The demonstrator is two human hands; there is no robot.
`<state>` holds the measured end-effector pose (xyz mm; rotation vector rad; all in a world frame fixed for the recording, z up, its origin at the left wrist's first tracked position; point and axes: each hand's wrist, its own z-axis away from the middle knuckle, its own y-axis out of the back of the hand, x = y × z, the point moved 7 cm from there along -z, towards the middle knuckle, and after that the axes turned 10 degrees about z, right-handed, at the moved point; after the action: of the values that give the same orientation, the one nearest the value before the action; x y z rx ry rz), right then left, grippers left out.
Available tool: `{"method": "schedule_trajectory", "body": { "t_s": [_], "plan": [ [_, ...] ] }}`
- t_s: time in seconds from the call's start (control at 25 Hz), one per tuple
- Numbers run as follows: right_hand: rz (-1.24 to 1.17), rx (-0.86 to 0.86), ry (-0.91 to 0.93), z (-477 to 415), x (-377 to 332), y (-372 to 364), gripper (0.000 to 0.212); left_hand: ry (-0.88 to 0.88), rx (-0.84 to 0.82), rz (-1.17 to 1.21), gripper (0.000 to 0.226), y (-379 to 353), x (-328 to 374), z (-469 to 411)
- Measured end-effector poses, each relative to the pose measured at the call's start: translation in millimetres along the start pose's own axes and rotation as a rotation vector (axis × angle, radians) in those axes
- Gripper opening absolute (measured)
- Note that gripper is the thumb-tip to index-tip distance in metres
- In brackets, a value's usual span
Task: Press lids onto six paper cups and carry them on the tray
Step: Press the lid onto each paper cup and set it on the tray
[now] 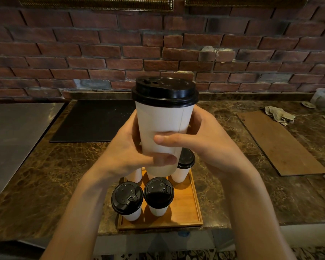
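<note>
The left grip and right grip are both wrapped round a lidded paper cup, held up above the tray. Under them a marbled brown bench, brick wall beyond, wooden board off to their right.

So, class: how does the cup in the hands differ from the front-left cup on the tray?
The held cup is gripped above the tray by the left hand and right hand; the front-left cup stands on it, untouched. The held cup shows its side; the front-left cup mostly its lid. Both are white with black lids.
</note>
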<state>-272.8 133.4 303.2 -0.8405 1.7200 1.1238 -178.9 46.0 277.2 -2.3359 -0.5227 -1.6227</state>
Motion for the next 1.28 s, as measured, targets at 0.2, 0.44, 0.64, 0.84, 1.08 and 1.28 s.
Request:
{"method": "schedule_trajectory", "body": {
  "t_s": [0.2,0.44,0.64,0.84,1.08,1.28],
  "plan": [
    [0.092,0.095,0.013,-2.7,-6.3,0.3,0.068,-0.053,0.108,-0.001,0.085,4.2,0.7,-2.7],
    [0.244,0.273,-0.013,-4.3,-10.3,-0.6,0.080,-0.126,0.206,-0.031,0.095,-0.5,5.8,-7.1],
    [0.289,0.358,-0.023,-3.8,-8.6,-2.7,0.089,-0.146,0.242,0.025,0.083,-3.8,5.8,-8.2],
    [0.218,0.363,-0.012,-4.6,-7.8,1.7,0.081,-0.106,0.185,-0.056,0.086,-1.4,8.8,-10.1],
    [0.123,0.268,-0.007,-8.2,-4.6,4.6,0.073,-0.033,0.122,-0.054,0.088,1.4,6.1,-11.3],
    [0.035,0.158,-0.003,-10.6,-2.2,3.4,0.069,-0.012,0.079,-0.043,0.085,2.6,2.7,-10.6]
  ]
}}
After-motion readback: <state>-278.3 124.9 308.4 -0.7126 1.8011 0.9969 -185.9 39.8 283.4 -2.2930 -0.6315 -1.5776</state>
